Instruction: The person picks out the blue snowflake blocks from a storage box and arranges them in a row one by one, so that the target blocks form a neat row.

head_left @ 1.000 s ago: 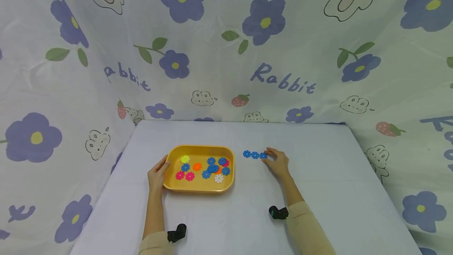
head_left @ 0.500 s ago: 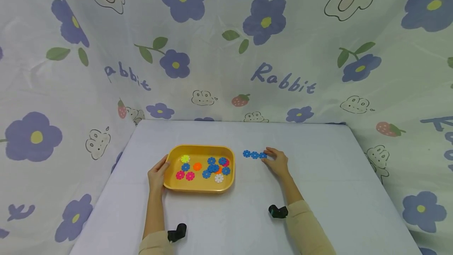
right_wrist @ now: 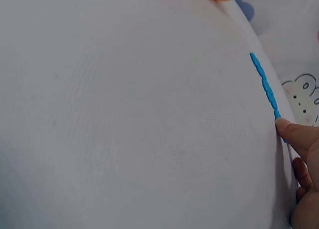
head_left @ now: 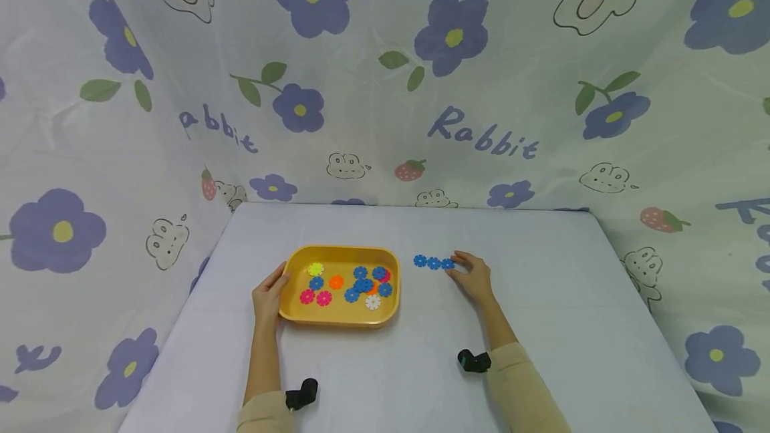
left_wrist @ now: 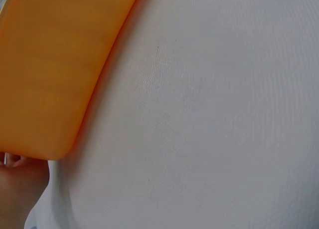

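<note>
Pinching the right end of a blue strip (head_left: 434,263), the right hand (head_left: 473,278) has thumb and fingertips closed together on it. Strip = three flower discs joined in a row, off the tray's right side, clear of the rim. Right wrist view shows it edge-on, thumb on its end; can't tell if it touches the table (head_left: 433,366).

Left hand (head_left: 267,296) grips the left end of the yellow tray (head_left: 345,311), thumb at the rim, fingers partly hidden by the wall. Can't tell whether the tray sits flat on the table.

Tray contents: yellow disc (head_left: 315,269) at upper left, single blue disc (head_left: 316,283) just below it, two pink discs (head_left: 307,297) at lower left, orange disc (head_left: 336,282) near the middle. Blue pile (head_left: 362,285) on the right side, discs overlapping, some orange and pink showing from under. White disc (head_left: 373,302) at lower right.

Patterned cloth (head_left: 385,105) behind the table.
</note>
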Demonstrator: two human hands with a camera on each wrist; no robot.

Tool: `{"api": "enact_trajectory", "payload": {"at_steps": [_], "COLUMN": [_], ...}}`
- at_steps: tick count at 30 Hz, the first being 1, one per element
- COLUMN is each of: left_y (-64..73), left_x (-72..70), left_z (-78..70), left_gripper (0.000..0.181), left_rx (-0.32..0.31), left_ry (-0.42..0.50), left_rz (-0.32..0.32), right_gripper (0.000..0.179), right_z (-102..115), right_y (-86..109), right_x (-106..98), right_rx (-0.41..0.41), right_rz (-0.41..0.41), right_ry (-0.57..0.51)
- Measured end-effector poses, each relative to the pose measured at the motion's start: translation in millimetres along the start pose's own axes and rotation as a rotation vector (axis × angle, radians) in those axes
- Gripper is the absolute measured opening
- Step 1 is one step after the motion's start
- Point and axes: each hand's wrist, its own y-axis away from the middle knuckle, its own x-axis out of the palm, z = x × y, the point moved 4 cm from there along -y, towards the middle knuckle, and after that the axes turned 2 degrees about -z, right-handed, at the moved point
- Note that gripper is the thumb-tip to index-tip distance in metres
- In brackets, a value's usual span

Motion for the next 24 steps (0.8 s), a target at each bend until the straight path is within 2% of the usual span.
{"api": "enact_trajectory", "payload": {"at_steps": [7,15,20,24], "left_y": [0.4,0.2,-1.5,-1.4], "left_x": [0.5,-0.8,-0.4,0.5], "left_z": [-0.1,0.1,0.5,-0.1], "left_gripper": [0.043,0.045,0.043,0.041], "left_rx": [0.003,0.019,0.015,0.013], "left_ry": [0.002,0.011,0.009,-0.002], "left_rz": [0.004,-0.003,-0.012,-0.011], "right_gripper": [0.05,0.044,0.04,0.038], "right_z": [-1.6,0.9,21.6,58.6], "right_y": [3.4,12.3,17.0,21.7], "right_x": [-2.2,-5.2,-3.2,6.6], "right_rx": [-0.017,0.041,0.006,-0.057], "right_rz": [-0.024,-0.102,-0.142,-0.099], "right_ry": [-0.027,-0.111,-0.144,-0.245]}}
